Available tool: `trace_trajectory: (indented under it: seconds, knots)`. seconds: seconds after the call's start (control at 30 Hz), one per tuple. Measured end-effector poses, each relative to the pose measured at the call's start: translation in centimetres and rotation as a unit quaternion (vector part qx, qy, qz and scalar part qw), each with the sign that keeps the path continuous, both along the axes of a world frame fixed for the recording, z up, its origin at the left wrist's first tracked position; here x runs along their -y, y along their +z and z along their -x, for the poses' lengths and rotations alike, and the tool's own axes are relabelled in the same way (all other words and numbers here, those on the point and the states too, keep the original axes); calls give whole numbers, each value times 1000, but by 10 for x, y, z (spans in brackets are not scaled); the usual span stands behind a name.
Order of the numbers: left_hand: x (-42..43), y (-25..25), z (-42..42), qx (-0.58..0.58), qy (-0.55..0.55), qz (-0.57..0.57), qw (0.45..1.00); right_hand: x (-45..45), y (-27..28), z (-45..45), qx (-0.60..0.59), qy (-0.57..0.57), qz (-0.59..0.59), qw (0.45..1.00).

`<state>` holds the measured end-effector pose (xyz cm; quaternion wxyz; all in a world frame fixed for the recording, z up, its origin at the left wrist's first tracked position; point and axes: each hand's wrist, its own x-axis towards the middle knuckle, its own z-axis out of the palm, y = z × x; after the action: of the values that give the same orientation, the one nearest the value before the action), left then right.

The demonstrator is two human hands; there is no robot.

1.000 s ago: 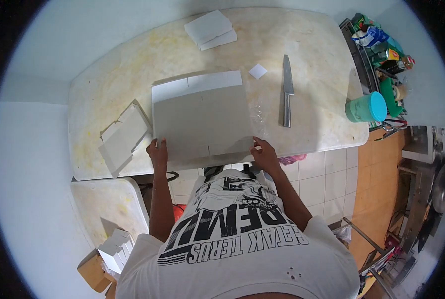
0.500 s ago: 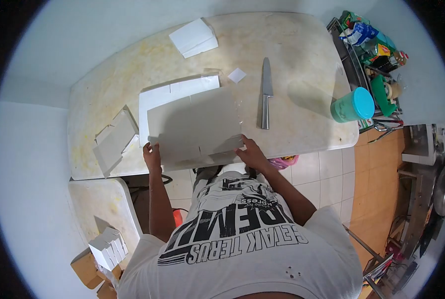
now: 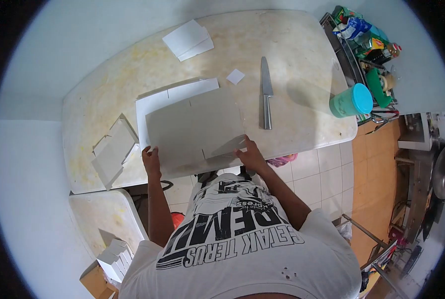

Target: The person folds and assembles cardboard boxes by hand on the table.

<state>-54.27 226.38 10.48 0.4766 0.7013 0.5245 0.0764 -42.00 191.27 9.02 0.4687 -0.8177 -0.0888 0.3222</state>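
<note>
A large grey cardboard sheet (image 3: 195,124) lies at the table's front edge, overlapping a white sheet (image 3: 141,117) that shows along its back and left sides. At its front left corner, my left hand (image 3: 151,162) pinches the grey sheet's edge. My right hand (image 3: 251,155) grips the same sheet near its front right corner. To the left rests a folded grey-white cardboard piece (image 3: 115,149). Beyond the sheets are a small white square (image 3: 235,76) and some white card pieces (image 3: 188,41). A knife (image 3: 266,94) lies right of the sheets, blade pointing away.
A teal-lidded tub (image 3: 352,100) stands at the table's right end. Past it is a rack with bottles and packets (image 3: 372,42). At lower left, a smaller table (image 3: 100,209) has white folded boxes (image 3: 117,259) beside a brown carton (image 3: 97,281).
The grey sheet has shifted and turned relative to the white one, uncovering more of the white one's left side. Both hands keep hold of it. The camera view has shifted too.
</note>
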Motion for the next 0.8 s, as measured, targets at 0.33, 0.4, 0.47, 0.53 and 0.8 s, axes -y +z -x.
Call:
trace_trajectory:
  seconds: [0.33, 0.4, 0.47, 0.53, 0.8]
  knots:
    - [-17, 11, 0, 3, -51, 133, 990, -12, 11, 3, 157, -88, 8, 984]
    - [-15, 28, 2, 19, -56, 188, 980, -13, -2, 2, 215, -123, 56, 967]
    - [-20, 33, 2, 0, -74, 174, 982, -18, -5, 1, 246, -143, 107, 953]
    - [-29, 29, 5, 3, -105, 133, 985, -28, 5, 1, 251, -148, 163, 943]
    - [-66, 22, 24, 14, -176, 117, 977, -70, -32, 16, 346, -176, 279, 879]
